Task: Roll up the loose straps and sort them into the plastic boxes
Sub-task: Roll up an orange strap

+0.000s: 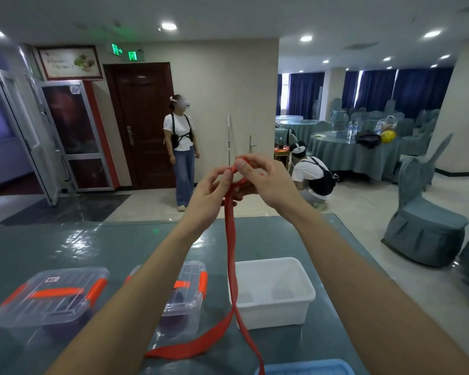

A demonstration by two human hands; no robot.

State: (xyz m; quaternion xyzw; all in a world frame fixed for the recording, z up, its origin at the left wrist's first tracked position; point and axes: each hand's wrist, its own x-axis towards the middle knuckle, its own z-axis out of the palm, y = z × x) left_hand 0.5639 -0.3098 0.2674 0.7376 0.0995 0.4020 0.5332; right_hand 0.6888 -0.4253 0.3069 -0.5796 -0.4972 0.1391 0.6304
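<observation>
A long red strap hangs from my raised hands down to the table, where its lower part lies looped in front of the boxes. My left hand pinches the strap near its top. My right hand holds the strap's upper end between thumb and fingers, just above the left hand. A clear lidded box with orange clips stands at the left. A second clear lidded box sits partly behind my left forearm. An open white plastic box stands to the right of the strap.
The table has a glossy teal top. A blue tray pokes in at the bottom edge. Beyond the table one person stands by a dark door and another crouches on the floor. Covered chairs and round tables fill the right side.
</observation>
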